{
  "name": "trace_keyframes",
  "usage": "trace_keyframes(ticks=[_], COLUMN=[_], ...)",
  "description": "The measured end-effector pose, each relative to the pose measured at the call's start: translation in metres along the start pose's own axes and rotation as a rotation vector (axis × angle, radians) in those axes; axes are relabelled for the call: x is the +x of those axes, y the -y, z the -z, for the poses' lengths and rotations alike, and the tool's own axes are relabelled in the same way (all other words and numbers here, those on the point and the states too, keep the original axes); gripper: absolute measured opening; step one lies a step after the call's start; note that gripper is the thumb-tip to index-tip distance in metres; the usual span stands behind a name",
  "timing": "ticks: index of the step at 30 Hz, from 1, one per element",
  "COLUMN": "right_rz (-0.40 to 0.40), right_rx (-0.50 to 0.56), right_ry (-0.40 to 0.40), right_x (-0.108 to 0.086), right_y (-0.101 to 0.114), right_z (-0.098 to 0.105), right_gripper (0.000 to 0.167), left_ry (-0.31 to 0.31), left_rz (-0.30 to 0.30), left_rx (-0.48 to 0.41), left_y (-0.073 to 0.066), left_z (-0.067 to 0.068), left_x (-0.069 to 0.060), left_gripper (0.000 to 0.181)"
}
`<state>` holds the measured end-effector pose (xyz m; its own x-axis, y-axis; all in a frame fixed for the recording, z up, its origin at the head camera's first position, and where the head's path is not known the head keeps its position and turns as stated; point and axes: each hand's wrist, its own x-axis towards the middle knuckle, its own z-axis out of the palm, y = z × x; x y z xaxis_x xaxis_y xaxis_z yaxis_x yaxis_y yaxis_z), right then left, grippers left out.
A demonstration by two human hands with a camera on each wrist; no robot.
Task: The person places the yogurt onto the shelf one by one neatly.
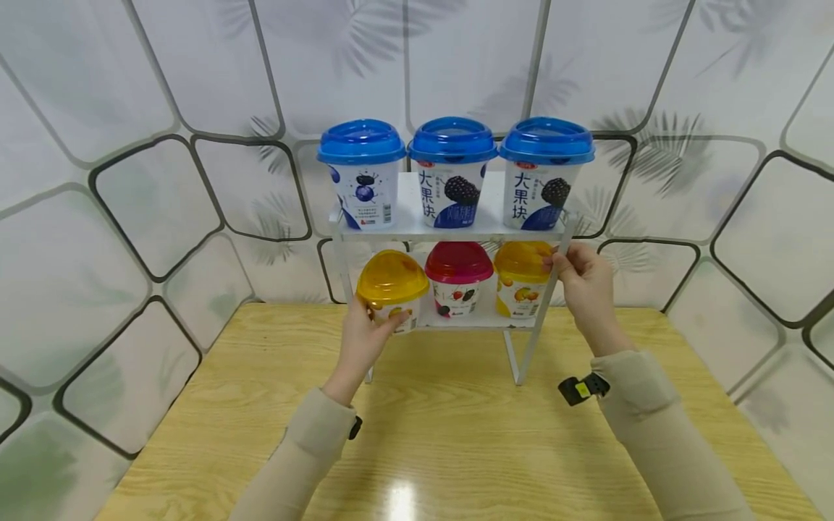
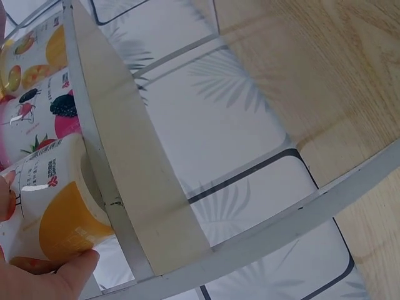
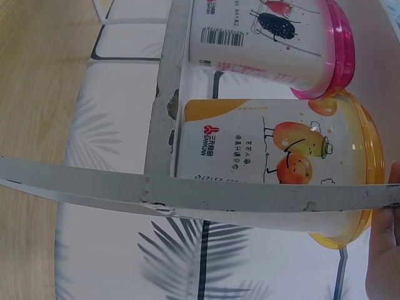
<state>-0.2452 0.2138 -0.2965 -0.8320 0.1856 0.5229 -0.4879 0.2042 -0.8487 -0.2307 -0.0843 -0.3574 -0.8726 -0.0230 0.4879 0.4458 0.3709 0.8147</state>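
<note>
My left hand point(image 1: 368, 333) holds a yogurt cup with a yellow lid point(image 1: 392, 278), thumb across its front, at the left end of the lower shelf. In the left wrist view this cup point(image 2: 56, 200) leans, its base by the shelf's front edge. My right hand point(image 1: 589, 282) grips the right post of the white two-tier rack point(image 1: 449, 235), its fingertips close to the lid of another yellow-lidded cup point(image 1: 521, 282). Between the two stands a pink-lidded cup point(image 1: 459, 282). In the right wrist view only part of the right hand point(image 3: 384, 250) shows, at the edge beside the post.
On the upper shelf stand three blue-lidded yogurt cups, left point(image 1: 365, 177), middle point(image 1: 451, 177) and right point(image 1: 544, 177). The rack stands on a wooden table point(image 1: 456, 441), with patterned wall panels point(image 1: 156, 210) behind and at both sides.
</note>
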Motion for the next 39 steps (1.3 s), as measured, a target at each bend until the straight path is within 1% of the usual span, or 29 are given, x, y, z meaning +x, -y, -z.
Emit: trace_keyframes(ticks=[3,7,15,19,26,28,31,34,36,39], right_rz=[0.000,0.000,0.013,0.013,0.011,0.010,0.010,0.009,0.010,0.013], right_rx=[0.000,0.003,0.014,0.021,0.015,0.017,0.015,0.018,0.022,0.038], right_ry=[-0.001,-0.003,0.000,0.002,-0.002,-0.001,-0.003,-0.005,-0.004,-0.003], right_x=[-0.001,-0.001,-0.001,-0.001,-0.001,-0.001,-0.001,0.000,0.001,0.001], right_y=[0.000,0.000,-0.001,-0.001,-0.001,-0.001,-0.002,-0.002,-0.002,-0.002], right_z=[0.000,0.000,0.000,0.000,0.000,0.000,0.000,0.000,0.000,-0.001], right_gripper=[0.027,0.028,0.027,0.027,0.027,0.027,0.027,0.026,0.026,0.026], left_ry=[0.003,0.004,0.000,-0.014,-0.054,-0.068,-0.098,-0.124,-0.136,-0.138], left_rz=[0.018,0.036,0.038,0.015,-0.037,-0.057,-0.094,-0.133,-0.155,-0.163], left_rx=[-0.008,-0.010,-0.006,0.011,0.092,0.119,0.167,0.195,0.195,0.169], left_y=[0.000,0.000,0.003,0.003,0.004,0.005,0.005,0.004,0.003,-0.001], left_z=[-0.001,-0.002,-0.002,-0.002,-0.002,-0.002,-0.002,-0.001,0.000,0.002], left_x=[0.001,0.000,0.000,0.000,-0.001,-0.002,-0.003,-0.005,-0.008,-0.014], left_gripper=[0.047,0.046,0.045,0.043,0.033,0.032,0.036,0.041,0.046,0.054])
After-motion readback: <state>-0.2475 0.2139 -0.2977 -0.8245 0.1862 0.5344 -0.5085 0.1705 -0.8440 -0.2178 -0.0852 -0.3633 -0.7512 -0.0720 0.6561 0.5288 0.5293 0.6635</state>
